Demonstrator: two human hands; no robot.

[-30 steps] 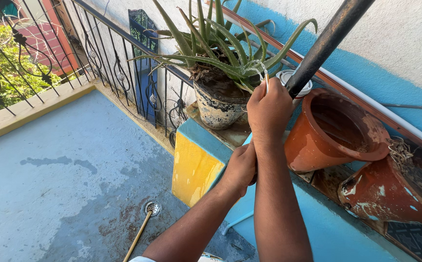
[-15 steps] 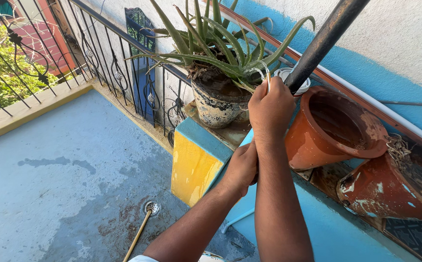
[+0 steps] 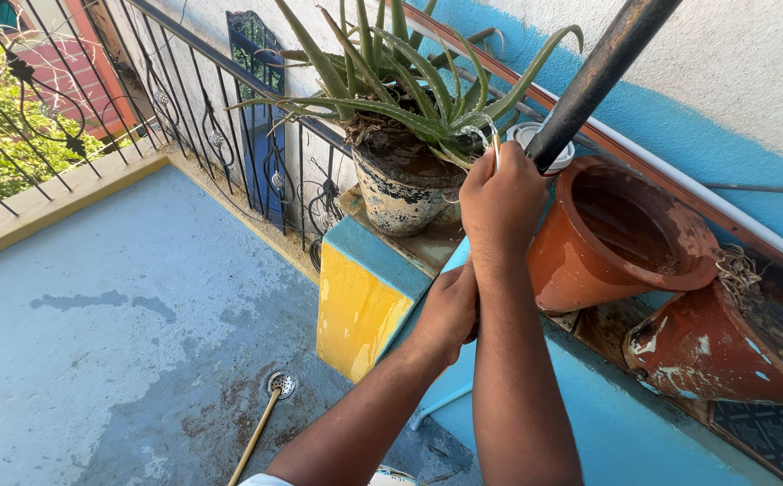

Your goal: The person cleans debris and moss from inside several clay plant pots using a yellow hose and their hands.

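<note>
Unchanged since earlier frame — both hands hold position. Right hand raised, fingers closed around thin white tube beside aloe pot; left hand lower, fist closed — contents hidden

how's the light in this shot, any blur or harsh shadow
Head view: hard sun on the wall and right hand; the left hand sits in the forearm's shade; the aloe plant is sharp; the dark pole looms large at the top edge; no motion blur.
</note>
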